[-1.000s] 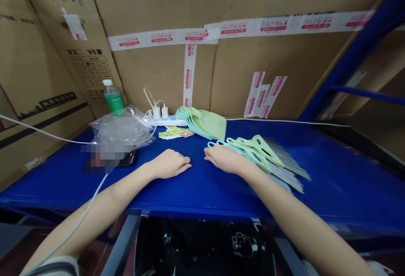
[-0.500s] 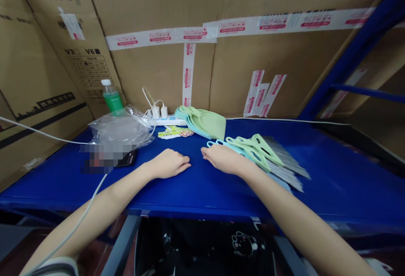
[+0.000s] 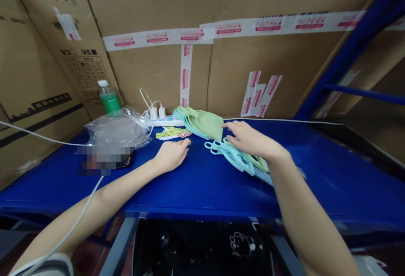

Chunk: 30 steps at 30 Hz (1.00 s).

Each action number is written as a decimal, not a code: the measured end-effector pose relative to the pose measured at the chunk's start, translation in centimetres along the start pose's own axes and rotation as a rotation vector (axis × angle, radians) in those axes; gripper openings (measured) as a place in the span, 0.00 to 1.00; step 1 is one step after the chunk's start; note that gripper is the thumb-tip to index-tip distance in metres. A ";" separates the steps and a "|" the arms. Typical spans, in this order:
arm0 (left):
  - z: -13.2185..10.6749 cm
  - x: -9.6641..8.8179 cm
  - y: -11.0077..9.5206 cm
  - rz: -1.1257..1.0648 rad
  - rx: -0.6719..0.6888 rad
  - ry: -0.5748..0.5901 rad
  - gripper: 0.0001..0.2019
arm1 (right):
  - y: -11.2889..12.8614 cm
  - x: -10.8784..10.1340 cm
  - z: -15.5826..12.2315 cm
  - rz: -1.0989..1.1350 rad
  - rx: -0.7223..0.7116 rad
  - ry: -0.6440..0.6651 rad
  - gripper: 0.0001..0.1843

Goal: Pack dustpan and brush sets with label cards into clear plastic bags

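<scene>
My left hand (image 3: pixel 172 154) rests on the blue table with its fingers curled in. Nothing shows in it. Just beyond it lie small yellow and white printed labels (image 3: pixel 172 133). My right hand (image 3: pixel 253 139) is held over the brushes, fingers apart and pointing at the dustpans. A nested stack of small dustpans (image 3: pixel 209 123), light green on top and pale blue beneath, lies near the cardboard. Beneath my right hand are several small hand brushes (image 3: pixel 232 155) with blue and green handles. My right hand and wrist partly hide them and their bristles.
On the left sit a clear plastic bag (image 3: pixel 118 130), a bottle of green liquid (image 3: pixel 109 101) and a dark phone-like object (image 3: pixel 126 160), partly blurred out. Behind are a white power strip (image 3: pixel 167 121) with plugs and cardboard walls (image 3: pixel 152 69). A white cable (image 3: pixel 284 120) runs along the back.
My right hand has moved right and away from me, from the brush handles' ends to above the brushes, and its fingers have opened. My left hand has shifted slightly, staying curled.
</scene>
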<state>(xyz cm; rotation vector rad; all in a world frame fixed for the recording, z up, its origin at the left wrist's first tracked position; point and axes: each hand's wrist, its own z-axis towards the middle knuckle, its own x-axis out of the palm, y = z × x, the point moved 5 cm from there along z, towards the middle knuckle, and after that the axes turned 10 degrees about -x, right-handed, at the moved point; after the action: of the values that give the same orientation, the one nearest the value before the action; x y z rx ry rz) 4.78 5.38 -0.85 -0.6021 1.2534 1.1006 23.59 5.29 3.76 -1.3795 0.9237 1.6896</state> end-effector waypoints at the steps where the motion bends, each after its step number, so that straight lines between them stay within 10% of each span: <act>1: 0.3 -0.2 -0.2 -0.002 0.013 -0.027 0.10 | -0.7 0.0 -0.2 -0.009 0.021 0.041 0.22; 14: 8.2 -0.8 -4.0 0.121 0.241 -0.129 0.15 | -3.7 0.3 -1.2 0.095 0.143 0.256 0.14; 30: 9.5 -1.5 -3.6 0.154 0.303 -0.102 0.08 | -2.2 0.5 0.3 -0.047 0.033 0.091 0.16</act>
<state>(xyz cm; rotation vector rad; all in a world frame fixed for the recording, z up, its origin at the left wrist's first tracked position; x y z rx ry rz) 12.23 11.62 2.34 -0.2210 1.3612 1.0274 25.35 6.56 3.17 -1.4555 0.9585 1.5807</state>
